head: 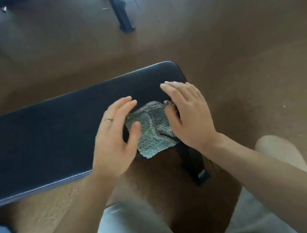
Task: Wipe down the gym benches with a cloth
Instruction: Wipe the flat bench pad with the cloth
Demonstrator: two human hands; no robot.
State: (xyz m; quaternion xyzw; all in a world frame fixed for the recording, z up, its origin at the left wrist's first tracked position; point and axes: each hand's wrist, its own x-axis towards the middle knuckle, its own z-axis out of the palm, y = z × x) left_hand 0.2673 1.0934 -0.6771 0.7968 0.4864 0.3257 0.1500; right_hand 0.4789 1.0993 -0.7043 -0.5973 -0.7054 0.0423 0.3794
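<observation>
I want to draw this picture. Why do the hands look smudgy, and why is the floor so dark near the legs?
In the head view the left hand and right hand are smeared by motion blur, while the cloth on the bench shows its weave. A shadow darkens the floor between the knees, and the wide lens bends the bench's edges.

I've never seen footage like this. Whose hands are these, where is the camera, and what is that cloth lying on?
No machine here: a person wears a camera on the head, looking down at their own hands. The long black padded thing is a gym bench, seen from above on a brown floor. A crumpled green cloth lies near the bench's end. The left hand and right hand sit on either side of the cloth with fingers mostly straight; neither grips it. Below are the person's knees in light trousers. Other black equipment legs stand farther off.
</observation>
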